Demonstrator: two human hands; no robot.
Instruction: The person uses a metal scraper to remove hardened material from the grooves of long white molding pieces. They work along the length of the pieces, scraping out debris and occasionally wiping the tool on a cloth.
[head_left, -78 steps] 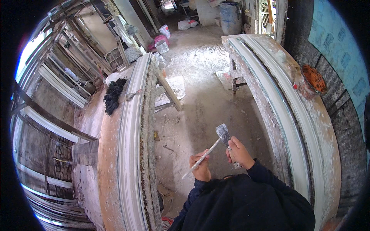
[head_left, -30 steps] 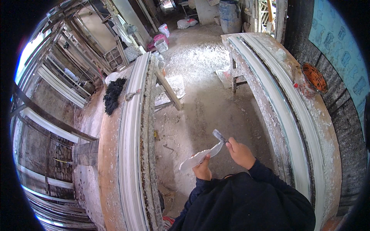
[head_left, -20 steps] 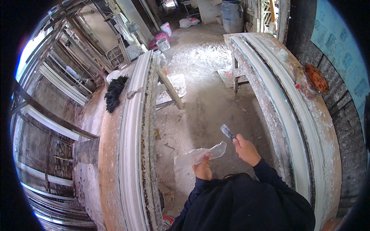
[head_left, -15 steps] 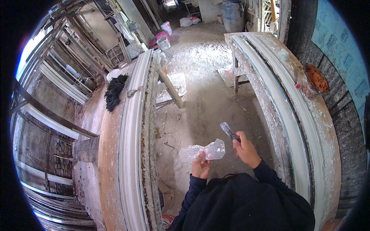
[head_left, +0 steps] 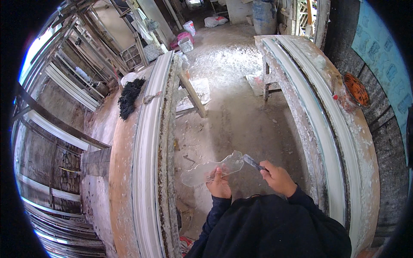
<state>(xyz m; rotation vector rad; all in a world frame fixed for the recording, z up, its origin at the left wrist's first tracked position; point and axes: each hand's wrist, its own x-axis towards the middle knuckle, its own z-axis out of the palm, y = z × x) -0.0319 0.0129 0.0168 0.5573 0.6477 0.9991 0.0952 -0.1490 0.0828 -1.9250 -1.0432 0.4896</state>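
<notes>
My left hand (head_left: 219,185) grips a flat, pale profile plate (head_left: 211,167) with a wavy cut edge, held level in front of my chest. In my right hand (head_left: 278,178) is a small scraper (head_left: 251,161), and its blade touches the plate's right end. Both hands hover over the dusty floor between two long benches.
A long white plaster moulding (head_left: 148,150) lies on the left bench, with a black brush (head_left: 128,96) farther along it. The right bench (head_left: 327,129) carries another white moulding and an orange bowl (head_left: 355,89). A blue barrel (head_left: 263,16) and bags stand at the far end.
The plate has turned from upright to flat in my left hand. My right hand let go of it and now sets the scraper against its right end.
</notes>
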